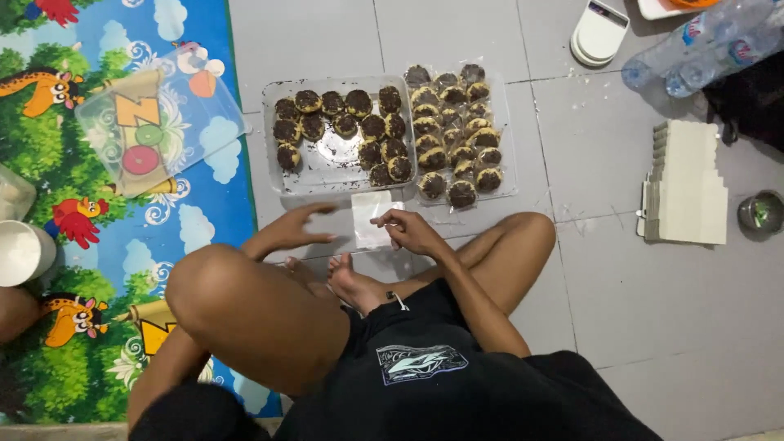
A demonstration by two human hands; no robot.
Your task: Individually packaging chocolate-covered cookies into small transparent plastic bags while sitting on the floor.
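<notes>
I sit cross-legged on a tiled floor. A small clear plastic bag (369,214) lies flat on the tiles in front of my legs. My right hand (411,231) pinches its right edge with the fingertips. My left hand (296,227) hovers open just left of the bag, fingers spread, holding nothing. Beyond the bag stands a clear tray (320,175) partly filled with round chocolate-topped cookies (343,122). To its right a second clear tray (508,167) is packed with several more of these cookies (453,122).
A clear lid (159,122) rests on a colourful play mat (90,245) at left. A white cup (23,251) sits at the far left. At right lie a stack of folded white boxes (688,184), a small metal bowl (761,212), plastic bottles (702,45) and a white scale (599,33).
</notes>
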